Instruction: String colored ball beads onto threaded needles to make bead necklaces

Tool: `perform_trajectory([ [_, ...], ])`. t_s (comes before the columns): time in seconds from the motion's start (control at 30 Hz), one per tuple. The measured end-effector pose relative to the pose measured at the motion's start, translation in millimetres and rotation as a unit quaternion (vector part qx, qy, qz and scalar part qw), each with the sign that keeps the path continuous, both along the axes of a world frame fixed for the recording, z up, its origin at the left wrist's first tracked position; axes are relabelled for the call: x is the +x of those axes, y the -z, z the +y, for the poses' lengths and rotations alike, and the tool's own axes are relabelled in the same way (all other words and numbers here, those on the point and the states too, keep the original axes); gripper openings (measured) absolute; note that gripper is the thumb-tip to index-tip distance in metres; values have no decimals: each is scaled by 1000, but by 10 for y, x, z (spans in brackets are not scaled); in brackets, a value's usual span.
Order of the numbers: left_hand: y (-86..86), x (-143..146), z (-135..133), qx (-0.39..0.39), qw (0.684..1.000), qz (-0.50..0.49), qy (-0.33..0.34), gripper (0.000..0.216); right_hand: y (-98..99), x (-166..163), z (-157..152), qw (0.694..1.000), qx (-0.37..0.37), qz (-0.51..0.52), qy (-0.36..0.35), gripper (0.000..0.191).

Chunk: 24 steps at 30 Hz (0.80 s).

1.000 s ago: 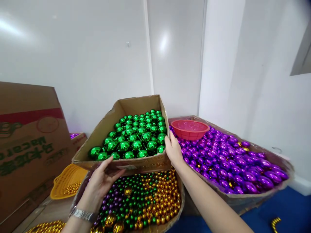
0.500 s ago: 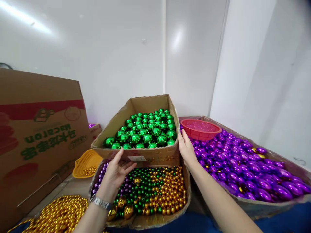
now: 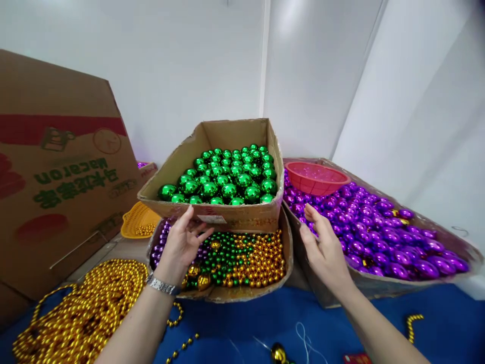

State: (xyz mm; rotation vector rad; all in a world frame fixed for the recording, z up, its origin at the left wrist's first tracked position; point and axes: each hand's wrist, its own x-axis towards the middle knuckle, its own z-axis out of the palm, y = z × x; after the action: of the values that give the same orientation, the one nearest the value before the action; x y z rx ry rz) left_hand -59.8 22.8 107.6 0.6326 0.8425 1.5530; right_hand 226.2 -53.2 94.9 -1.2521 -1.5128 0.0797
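A cardboard box of shiny green balls [image 3: 229, 190] rests on top of a lower cardboard box [image 3: 250, 295] that holds small purple, green and gold beads [image 3: 261, 255]. My left hand [image 3: 182, 243] is at the front of the upper box [image 3: 242, 215], fingers apart, thumb by its front rim; whether it touches the cardboard I cannot tell. A silver watch band [image 3: 162, 285] circles the left wrist. My right hand [image 3: 324, 247] is off the upper box, its fingers apart and holding nothing, in front of the box of purple balls [image 3: 401, 242].
A red basket [image 3: 317, 178] sits on the purple balls. At the left stand a large printed carton [image 3: 64, 167] and a yellow basket [image 3: 139, 220]. Gold bead strings [image 3: 87, 313] are heaped below them. Thread [image 3: 305, 339] and a gold ball [image 3: 278, 352] lie on the blue surface [image 3: 231, 326].
My right hand has let go of the upper box's right side and moved right. My left hand stays at the front. The view has tilted down, showing more of the blue surface.
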Motion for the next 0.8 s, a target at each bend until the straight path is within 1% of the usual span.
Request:
perform_trajectory([
  [0.13, 41, 28, -22, -1, 1000, 1, -6, 19, 256, 135, -376, 999, -44, -24, -10, 41],
  [0.27, 145, 41, -35, 4, 1000, 8, 0, 22, 549, 215, -715, 988, -116, -89, -44, 31],
  [0.4, 238, 68, -46, 10, 1000, 20, 9, 24, 895, 228, -964, 956, -207, -188, -84, 28],
  [0.47, 275, 102, -96, 8, 1000, 28, 10, 24, 1080, 220, -1058, 938, -244, -225, -98, 25],
  [0.57, 338, 213, -294, 26, 998, 46, -21, 24, 1335, 186, -1177, 906, -294, -280, -114, 21],
  [0.63, 391, 324, -504, 40, 996, 67, -50, 31, 1474, 149, -1244, 885, -319, -319, -112, 19],
  [0.67, 420, 383, -622, 44, 994, 85, -52, 37, 1534, 128, -1271, 877, -328, -336, -106, 20],
  [0.73, 484, 489, -859, 50, 990, 130, -12, 45, 1644, 90, -1314, 864, -335, -366, -89, 25],
  [0.8, 561, 568, -1070, 32, 984, 171, 46, 45, 1752, 60, -1340, 855, -334, -390, -74, 38],
])
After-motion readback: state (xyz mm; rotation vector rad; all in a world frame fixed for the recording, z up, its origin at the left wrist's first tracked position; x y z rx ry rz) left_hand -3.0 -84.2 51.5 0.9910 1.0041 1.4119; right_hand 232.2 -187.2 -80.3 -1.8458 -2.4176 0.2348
